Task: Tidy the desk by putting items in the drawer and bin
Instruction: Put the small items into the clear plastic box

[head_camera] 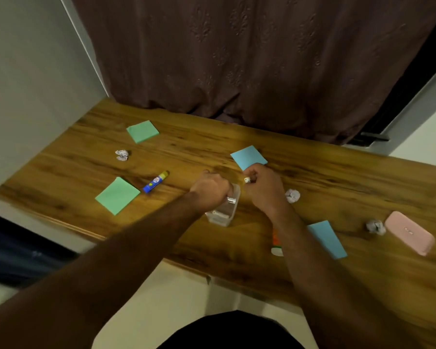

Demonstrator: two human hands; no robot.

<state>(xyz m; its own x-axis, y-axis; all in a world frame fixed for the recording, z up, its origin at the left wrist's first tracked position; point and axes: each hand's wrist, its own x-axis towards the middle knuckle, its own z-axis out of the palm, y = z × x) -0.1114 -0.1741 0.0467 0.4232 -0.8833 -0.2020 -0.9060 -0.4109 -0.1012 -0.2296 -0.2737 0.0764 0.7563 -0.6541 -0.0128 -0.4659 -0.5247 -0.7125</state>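
At the frame's centre the left hand [210, 187] is closed over the rim of a clear plastic box [224, 210] on the desk [337, 172], while the right hand [263, 186], just right of it, pinches a small white item [247, 180] in its fingers [252, 175], nearest the box's open top.

Glue stick [156, 182] left of container [224, 210]

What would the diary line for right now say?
left hand: on clear box | right hand: pinching small white item | desk: cluttered
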